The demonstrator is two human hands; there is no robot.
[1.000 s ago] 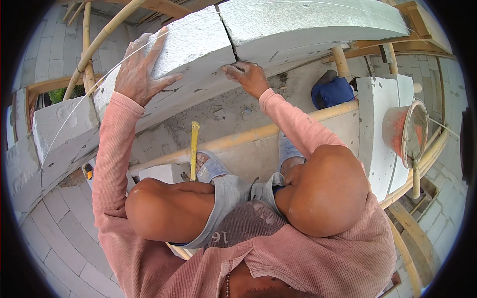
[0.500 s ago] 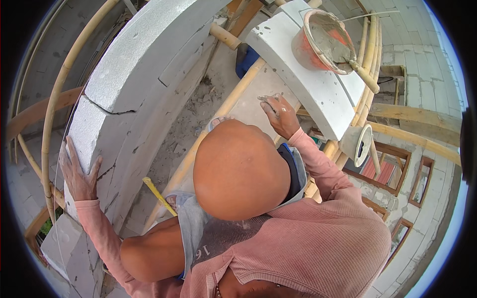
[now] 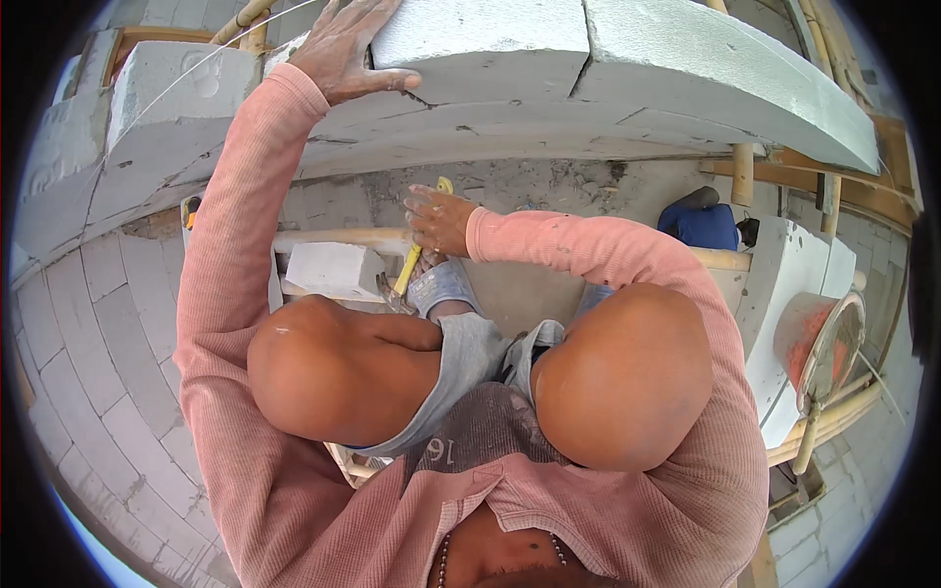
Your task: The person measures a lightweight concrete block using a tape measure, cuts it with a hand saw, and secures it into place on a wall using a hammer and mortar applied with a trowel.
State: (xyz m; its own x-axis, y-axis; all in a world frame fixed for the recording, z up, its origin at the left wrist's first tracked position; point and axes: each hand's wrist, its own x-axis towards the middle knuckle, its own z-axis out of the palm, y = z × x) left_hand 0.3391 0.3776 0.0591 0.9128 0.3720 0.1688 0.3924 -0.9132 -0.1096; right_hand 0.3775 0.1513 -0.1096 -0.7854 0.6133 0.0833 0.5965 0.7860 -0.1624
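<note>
In the head view, the left hand (image 3: 351, 51) lies spread at the left end of a pale wall block (image 3: 480, 44), its fingers over the top and its thumb stretched along the near face. To the right of that hand, past a thin dark joint, a second wall block (image 3: 716, 78) continues the curved-looking row. To its left sits another block (image 3: 181, 93), and a white string (image 3: 147, 110) slants downward from beside the fingers.

The right hand (image 3: 441, 223) is below and to the right of the left one, well apart from it, over the handle of a yellow-handled tool (image 3: 405, 269). Its fingers point left and are slightly bent; whether they close around the handle cannot be told. The handle's end shows just above this hand, and the metal head lies below it, close to a small white block (image 3: 328, 271). Just under the right hand is a sandalled foot (image 3: 446, 284), and a bamboo pole (image 3: 725, 260) runs to its right. Well off to the right of that hand, a mortar-smeared bucket (image 3: 799, 338) stands by a pale slab (image 3: 779, 284), with a blue item (image 3: 701, 225) nearer.
</note>
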